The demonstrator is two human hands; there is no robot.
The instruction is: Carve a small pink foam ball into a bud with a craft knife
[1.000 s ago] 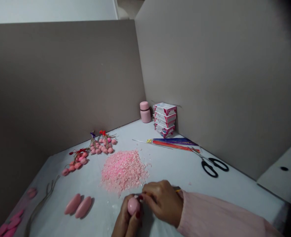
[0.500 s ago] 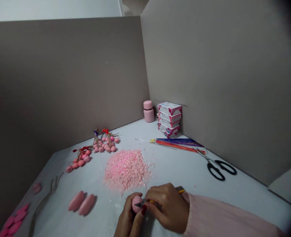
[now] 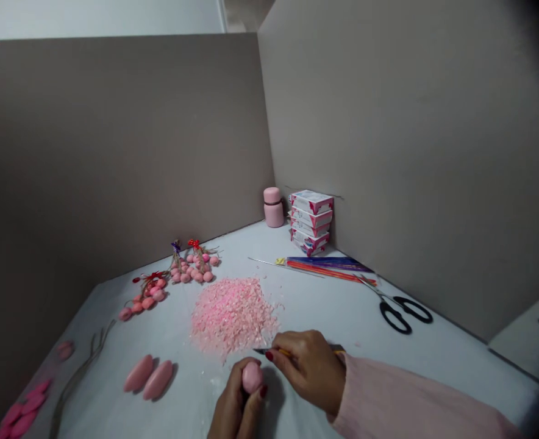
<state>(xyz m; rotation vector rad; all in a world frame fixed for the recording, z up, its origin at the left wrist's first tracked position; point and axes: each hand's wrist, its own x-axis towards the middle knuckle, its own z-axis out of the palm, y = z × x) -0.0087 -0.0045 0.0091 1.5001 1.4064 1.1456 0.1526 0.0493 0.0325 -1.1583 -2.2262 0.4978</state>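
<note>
My left hand [image 3: 235,402] is closed around a small rounded pink piece [image 3: 252,377], which looks like soap, near the front of the table. Just to the right and a little above it, my right hand [image 3: 310,369] grips a craft knife [image 3: 261,351] with a yellow and dark handle. The blade points left and is apart from the pink piece. Beyond both hands spreads a heap of pink shavings [image 3: 233,314]. Two smooth pink oval bars [image 3: 148,378] lie side by side to the left.
Bundles of pink balls [image 3: 191,268] tied with ribbon lie at the back left, by dry stems [image 3: 80,378] and bright pink ovals [image 3: 25,408]. Scissors [image 3: 404,311], coloured strips [image 3: 328,266], stacked boxes [image 3: 311,222] and a pink flask [image 3: 274,208] line the right wall.
The knife blade has come off the pink piece. My right hand has shifted slightly up and away, and the piece now shows more of its surface in my left hand.
</note>
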